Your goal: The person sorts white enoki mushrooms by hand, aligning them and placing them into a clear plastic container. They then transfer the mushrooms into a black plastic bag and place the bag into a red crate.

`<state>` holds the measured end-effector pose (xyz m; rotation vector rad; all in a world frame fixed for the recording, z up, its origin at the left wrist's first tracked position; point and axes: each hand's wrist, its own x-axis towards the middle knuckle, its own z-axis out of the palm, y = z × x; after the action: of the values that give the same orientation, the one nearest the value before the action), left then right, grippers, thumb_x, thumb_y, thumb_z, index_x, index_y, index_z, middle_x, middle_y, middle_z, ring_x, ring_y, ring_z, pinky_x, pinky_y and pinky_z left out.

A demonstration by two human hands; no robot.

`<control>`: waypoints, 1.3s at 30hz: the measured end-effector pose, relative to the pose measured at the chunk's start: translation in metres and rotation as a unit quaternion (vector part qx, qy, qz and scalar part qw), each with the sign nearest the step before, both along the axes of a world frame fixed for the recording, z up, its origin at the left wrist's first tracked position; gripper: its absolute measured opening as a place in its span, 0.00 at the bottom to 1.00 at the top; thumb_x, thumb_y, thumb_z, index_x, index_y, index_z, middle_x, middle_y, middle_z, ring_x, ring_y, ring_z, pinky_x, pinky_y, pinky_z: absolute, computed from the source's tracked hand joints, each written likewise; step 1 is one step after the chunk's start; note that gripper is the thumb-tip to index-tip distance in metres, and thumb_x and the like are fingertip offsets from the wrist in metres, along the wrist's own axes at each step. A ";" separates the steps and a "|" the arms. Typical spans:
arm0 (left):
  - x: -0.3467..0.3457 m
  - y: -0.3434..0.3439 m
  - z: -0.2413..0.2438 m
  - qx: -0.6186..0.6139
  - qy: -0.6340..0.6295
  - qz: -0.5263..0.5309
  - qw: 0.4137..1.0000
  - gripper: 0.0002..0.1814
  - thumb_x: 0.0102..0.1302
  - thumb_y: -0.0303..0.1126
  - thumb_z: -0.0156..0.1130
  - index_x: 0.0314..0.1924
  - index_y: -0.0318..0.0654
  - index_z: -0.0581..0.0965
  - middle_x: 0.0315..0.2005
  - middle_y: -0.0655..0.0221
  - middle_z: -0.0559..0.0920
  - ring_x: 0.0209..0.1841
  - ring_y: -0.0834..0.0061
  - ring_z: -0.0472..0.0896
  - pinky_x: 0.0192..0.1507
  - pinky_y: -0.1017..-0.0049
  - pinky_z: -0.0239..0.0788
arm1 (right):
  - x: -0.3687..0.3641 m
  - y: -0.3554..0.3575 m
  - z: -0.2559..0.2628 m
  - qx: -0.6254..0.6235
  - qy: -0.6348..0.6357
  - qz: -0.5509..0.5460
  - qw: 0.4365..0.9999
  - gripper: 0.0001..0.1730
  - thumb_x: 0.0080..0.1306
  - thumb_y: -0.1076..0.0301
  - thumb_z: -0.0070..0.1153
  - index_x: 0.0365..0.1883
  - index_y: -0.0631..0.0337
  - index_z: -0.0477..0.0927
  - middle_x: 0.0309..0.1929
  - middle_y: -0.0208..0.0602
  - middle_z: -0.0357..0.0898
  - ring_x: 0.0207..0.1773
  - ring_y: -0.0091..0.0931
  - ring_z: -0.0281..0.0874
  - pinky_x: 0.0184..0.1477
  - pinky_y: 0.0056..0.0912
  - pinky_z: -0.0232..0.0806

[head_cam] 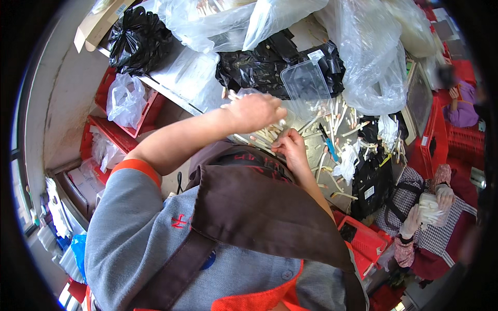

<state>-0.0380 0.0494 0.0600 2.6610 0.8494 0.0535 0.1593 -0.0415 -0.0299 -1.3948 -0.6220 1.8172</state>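
Note:
My left hand (256, 112) reaches across the steel table, knuckles up, its fingers curled downward over a heap of pale cut stalks (266, 134). A white bit shows at its fingertips, but blur and the hand itself hide whether it is gripped. More pale stalk ends (232, 96) stick out beyond the wrist. My right hand (291, 149) is nearer my body, its thumb and fingers pinched together at the edge of what looks like a clear plastic container beside the heap. An empty clear plastic tray (306, 83) lies just past the hands, against black plastic bags (258, 68).
Loose stalks (336, 120), a blue-handled cutter knife (330, 144) and crumpled white tissue (347, 163) lie to the right. Large clear bags (365, 58) crowd the back. Red crates (128, 109) stand at left. A gloved co-worker's hands (410, 223) hold a filled clear box (432, 210).

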 end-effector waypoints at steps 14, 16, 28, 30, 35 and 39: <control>-0.037 -0.003 -0.017 -0.105 -0.272 0.085 0.953 0.29 0.49 0.30 0.70 0.54 0.37 0.73 0.56 0.56 0.73 0.56 0.55 0.74 0.56 0.64 0.69 | 0.004 -0.004 0.010 0.024 -0.006 0.010 1.000 0.03 0.66 0.74 0.47 0.34 0.63 0.67 0.32 0.36 0.74 0.32 0.25 0.79 0.34 0.27 0.76; -0.062 -0.003 -0.018 -0.059 -0.284 0.168 0.942 0.22 0.54 0.30 0.66 0.51 0.38 0.76 0.51 0.60 0.77 0.53 0.58 0.76 0.53 0.66 0.70 | 0.005 -0.002 0.006 0.035 -0.038 0.020 0.998 0.03 0.67 0.75 0.47 0.34 0.62 0.67 0.32 0.36 0.74 0.31 0.25 0.79 0.32 0.26 0.76; -0.188 -0.040 -0.103 0.132 -0.135 0.628 0.755 0.31 0.50 0.29 0.66 0.57 0.42 0.70 0.53 0.48 0.69 0.54 0.48 0.68 0.58 0.58 0.62 | -0.002 0.000 -0.010 0.130 -0.126 0.020 0.983 0.06 0.65 0.83 0.43 0.34 0.61 0.63 0.26 0.35 0.72 0.25 0.26 0.79 0.27 0.27 0.75; -0.184 -0.039 -0.102 0.102 -0.151 0.642 0.745 0.31 0.50 0.24 0.61 0.57 0.42 0.69 0.53 0.48 0.69 0.54 0.47 0.69 0.57 0.59 0.62 | 0.000 0.000 -0.007 0.137 -0.135 0.035 0.981 0.06 0.65 0.82 0.41 0.34 0.61 0.63 0.26 0.37 0.72 0.26 0.28 0.80 0.27 0.28 0.76; -0.193 -0.034 -0.091 0.029 -0.260 0.610 0.748 0.31 0.46 0.13 0.49 0.55 0.39 0.69 0.51 0.50 0.70 0.54 0.48 0.70 0.56 0.64 0.64 | 0.008 0.000 -0.004 0.127 -0.120 0.058 0.983 0.08 0.63 0.86 0.41 0.33 0.62 0.62 0.28 0.35 0.70 0.25 0.25 0.78 0.26 0.25 0.74; -0.211 -0.037 -0.091 -0.038 -0.335 0.620 0.709 0.31 0.49 0.12 0.49 0.56 0.39 0.70 0.52 0.55 0.76 0.42 0.62 0.78 0.46 0.73 0.70 | 0.005 0.003 0.016 0.131 -0.126 0.072 0.981 0.08 0.62 0.85 0.40 0.32 0.62 0.62 0.25 0.36 0.70 0.24 0.24 0.77 0.25 0.26 0.74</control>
<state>-0.2489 0.0128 -0.0307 1.2728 2.0081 1.1557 0.1639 -0.0389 -0.0142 -1.4382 -1.0790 1.6077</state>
